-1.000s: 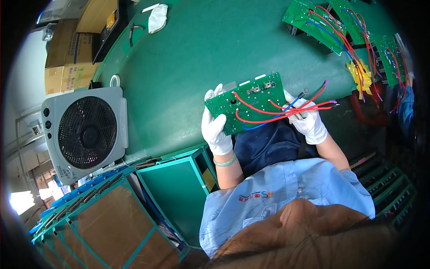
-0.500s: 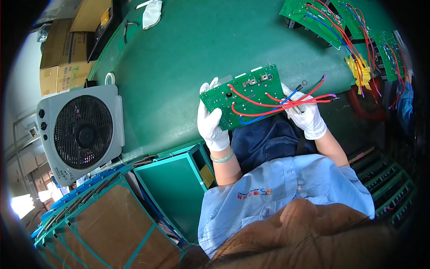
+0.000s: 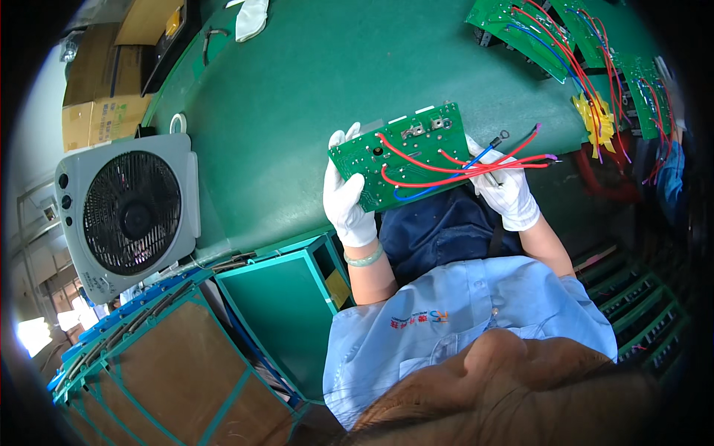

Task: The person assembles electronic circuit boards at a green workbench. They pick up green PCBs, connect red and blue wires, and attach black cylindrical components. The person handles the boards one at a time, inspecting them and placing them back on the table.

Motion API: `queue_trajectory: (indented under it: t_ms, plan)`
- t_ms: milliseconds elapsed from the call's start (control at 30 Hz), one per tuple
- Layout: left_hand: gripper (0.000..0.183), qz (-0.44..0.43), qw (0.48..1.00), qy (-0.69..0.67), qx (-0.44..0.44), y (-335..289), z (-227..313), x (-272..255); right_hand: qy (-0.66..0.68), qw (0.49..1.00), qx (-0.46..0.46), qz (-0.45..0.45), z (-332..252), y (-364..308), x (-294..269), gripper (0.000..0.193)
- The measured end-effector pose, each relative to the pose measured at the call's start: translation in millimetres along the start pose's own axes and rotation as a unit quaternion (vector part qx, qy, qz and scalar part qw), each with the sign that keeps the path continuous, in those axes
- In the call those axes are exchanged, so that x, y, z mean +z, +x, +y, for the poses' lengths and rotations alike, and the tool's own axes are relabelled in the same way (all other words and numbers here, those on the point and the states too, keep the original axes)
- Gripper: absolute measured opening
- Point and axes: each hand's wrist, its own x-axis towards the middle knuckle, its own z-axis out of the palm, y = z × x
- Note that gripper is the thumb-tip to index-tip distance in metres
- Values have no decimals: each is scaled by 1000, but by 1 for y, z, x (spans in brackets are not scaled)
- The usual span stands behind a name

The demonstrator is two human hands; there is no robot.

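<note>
With our left hand [image 3: 346,202] gripping the green circuit board [image 3: 405,168] over the near edge of the table [image 3: 297,111], and our right hand [image 3: 512,199] at the red wires [image 3: 468,172], its hold unclear, we seem to be steadying the board, and moving next calls for keeping those wires free.

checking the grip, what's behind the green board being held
Fingers of the left hand show past the upper-left edge of the green board. Its far face and anything else directly behind are covered.
</note>
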Motion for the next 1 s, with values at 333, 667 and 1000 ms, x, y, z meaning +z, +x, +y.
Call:
queue_trajectory:
  t_ms: [333,667,1000]
  plan:
    - [83,-6,1000,3,9,4,7,8,70,984,159,-37,-15,9,-2,40]
    - [64,66,965,203,150,5,1,-7,214,937,272,-49,-34,26,-10,45]
    - [66,54,972,230,9,7,8,16,160,928,334,-29,-42,54,-13,37]
